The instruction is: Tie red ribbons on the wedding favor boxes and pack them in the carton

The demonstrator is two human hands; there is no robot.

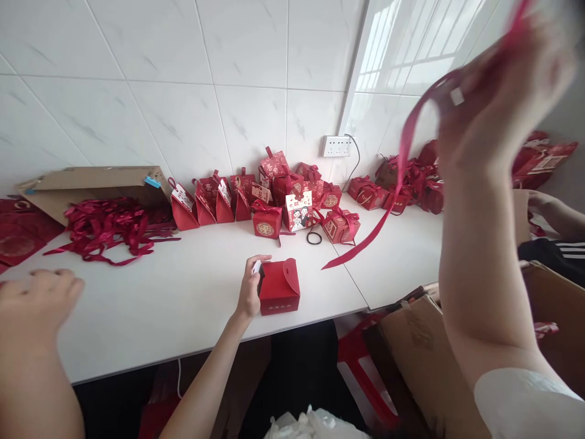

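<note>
On the white table near its front edge sits a small red gift box (pixel 280 288) with a rounded flap on top. My left hand (pixel 249 289) is closed on its left side, thumb and fingers against the wall; a small white piece shows by the fingertips. High at the upper right, my right hand (pixel 507 91) is raised and smeared by motion, closed on a long red ribbon (pixel 404 146). The ribbon hangs in a curve down to the left, its free end above the table beyond the box.
Several finished red boxes (pixel 267 221) stand along the wall. A cardboard box (pixel 98 177) lies behind piled red ribbons (pixel 114 228). A black hair tie (pixel 314 237) lies mid-table. Other people's hands appear at the left (pixel 36 305) and right (pixel 555 213). Open cartons (pixel 415 341) stand front right.
</note>
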